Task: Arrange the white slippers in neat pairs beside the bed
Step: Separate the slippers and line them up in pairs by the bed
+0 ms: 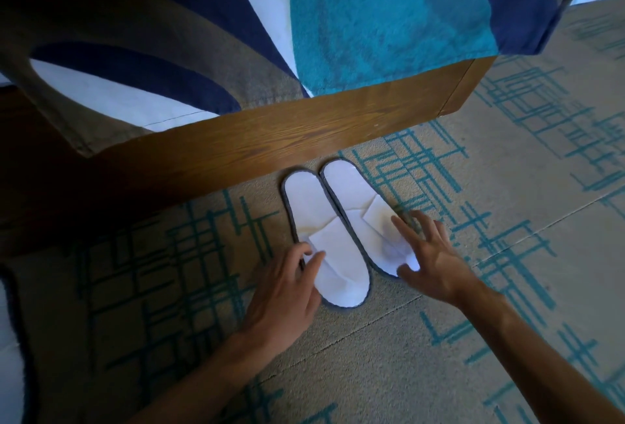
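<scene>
Two white slippers with grey edging lie side by side on the carpet, heels toward the wooden bed frame (270, 139). The left slipper (314, 217) has its toe strap under my left hand (287, 291), whose thumb and fingers pinch the strap's left edge. The right slipper (351, 193) lies touching it along the inner edge. My right hand (429, 254) rests with spread fingers on the right slipper's toe end, covering the strap. Both slippers are flat and roughly parallel, angled slightly left.
A bed cover (372, 17) in blue, teal, white and grey hangs over the frame. Beige carpet (389, 356) with teal line patterns spreads to the right and toward me. A dark blue and white edge (10, 339) shows at far left.
</scene>
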Demonstrator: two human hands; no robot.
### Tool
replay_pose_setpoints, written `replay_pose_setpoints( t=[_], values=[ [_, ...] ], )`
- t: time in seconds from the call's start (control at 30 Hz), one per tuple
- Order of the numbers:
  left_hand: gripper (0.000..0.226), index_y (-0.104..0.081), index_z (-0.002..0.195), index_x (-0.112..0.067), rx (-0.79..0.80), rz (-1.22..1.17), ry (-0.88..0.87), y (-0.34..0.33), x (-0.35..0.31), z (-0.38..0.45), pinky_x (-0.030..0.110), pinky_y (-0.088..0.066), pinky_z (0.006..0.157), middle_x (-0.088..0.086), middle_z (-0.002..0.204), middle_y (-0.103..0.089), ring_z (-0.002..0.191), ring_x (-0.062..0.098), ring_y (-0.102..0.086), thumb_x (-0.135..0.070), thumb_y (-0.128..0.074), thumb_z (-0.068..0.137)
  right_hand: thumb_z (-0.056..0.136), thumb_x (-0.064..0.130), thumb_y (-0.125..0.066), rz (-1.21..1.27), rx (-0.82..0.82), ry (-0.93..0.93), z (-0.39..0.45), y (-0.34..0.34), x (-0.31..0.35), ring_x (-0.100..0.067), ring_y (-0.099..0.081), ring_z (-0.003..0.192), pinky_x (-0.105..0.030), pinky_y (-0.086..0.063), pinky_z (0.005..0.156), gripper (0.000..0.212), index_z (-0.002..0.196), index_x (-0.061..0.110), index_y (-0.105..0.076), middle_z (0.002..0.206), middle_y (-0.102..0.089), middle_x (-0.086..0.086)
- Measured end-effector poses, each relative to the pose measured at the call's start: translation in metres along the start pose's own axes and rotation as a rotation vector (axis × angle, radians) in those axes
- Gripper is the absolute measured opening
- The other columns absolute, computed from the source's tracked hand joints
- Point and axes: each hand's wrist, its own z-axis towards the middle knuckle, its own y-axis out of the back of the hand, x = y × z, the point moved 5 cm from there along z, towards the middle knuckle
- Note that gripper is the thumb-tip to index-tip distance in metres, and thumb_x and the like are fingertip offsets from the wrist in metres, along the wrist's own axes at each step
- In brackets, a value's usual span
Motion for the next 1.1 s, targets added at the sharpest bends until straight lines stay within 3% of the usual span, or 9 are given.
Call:
replay_pose_setpoints(
  t=[0.07,0.13,0.27,0.53,0.73,1.0,1.1],
  values=[
    [0.049,-0.043,0.135,-0.02,-0.022,0.032,-0.131,-0.003,-0.008,-0.01,0.026,-0.047,0.094,0.002,0.133,-0.041,0.119,0.016,-0.048,-0.032,-0.051,0.088,0.069,0.043,-0.064,-0.092,0.031,0.089,-0.012,-0.001,0.001,-0.03,-0.009,0.138,-0.048,-0.042,0.1,0.093,0.146,0.032,-0.013,0.155,-0.003,-0.003],
    [0.05,-0.04,0.138,-0.021,0.04,0.064,-0.202,-0.015,-0.012,-0.016,0.037,-0.043,0.105,0.004,0.142,-0.04,0.131,0.022,-0.04,-0.043,-0.042,0.093,0.069,0.049,-0.06,-0.132,0.086,0.095,-0.018,-0.008,0.002,-0.027,-0.001,0.141,-0.048,-0.04,0.103,0.093,0.145,0.035,-0.01,0.157,0.004,0.001],
    [0.063,-0.034,0.142,-0.026,0.164,0.17,-0.197,-0.031,-0.012,-0.019,0.047,-0.035,0.111,0.006,0.151,-0.034,0.14,0.031,-0.032,-0.06,-0.039,0.089,0.076,0.05,-0.059,-0.123,0.085,0.094,-0.018,-0.014,0.004,-0.027,-0.001,0.142,-0.048,-0.041,0.105,0.085,0.145,0.031,-0.014,0.157,-0.001,-0.003],
    [0.054,-0.037,0.135,-0.023,0.172,0.2,-0.166,-0.035,-0.017,-0.013,0.047,-0.047,0.099,0.01,0.143,-0.039,0.13,0.034,-0.037,-0.047,-0.05,0.09,0.071,0.051,-0.064,-0.087,0.001,0.094,-0.013,-0.021,-0.001,-0.034,-0.022,0.134,-0.05,-0.047,0.097,0.078,0.139,0.028,-0.031,0.153,-0.02,-0.011],
    [0.06,-0.031,0.141,-0.022,0.159,0.204,-0.168,-0.036,-0.017,-0.006,0.046,-0.043,0.102,0.008,0.142,-0.038,0.13,0.032,-0.037,-0.048,-0.049,0.09,0.066,0.046,-0.071,-0.038,-0.029,0.1,-0.012,-0.018,-0.001,-0.036,-0.027,0.131,-0.049,-0.045,0.097,0.079,0.136,0.027,-0.039,0.15,-0.027,-0.012],
    [0.055,-0.037,0.137,-0.021,0.141,0.124,-0.188,-0.033,-0.019,-0.001,0.043,-0.037,0.109,0.007,0.14,-0.032,0.133,0.027,-0.03,-0.044,-0.053,0.09,0.065,0.042,-0.072,-0.005,-0.024,0.106,-0.005,-0.016,-0.003,-0.034,-0.027,0.13,-0.048,-0.045,0.097,0.078,0.134,0.03,-0.038,0.15,-0.026,-0.011],
    [0.056,-0.041,0.133,-0.019,0.128,0.113,-0.207,-0.034,-0.019,0.0,0.043,-0.041,0.106,0.008,0.137,-0.036,0.128,0.027,-0.031,-0.04,-0.062,0.086,0.064,0.042,-0.07,0.01,-0.043,0.106,-0.002,-0.014,-0.001,-0.035,-0.029,0.129,-0.049,-0.047,0.096,0.076,0.132,0.028,-0.04,0.148,-0.029,-0.012]
  ],
)
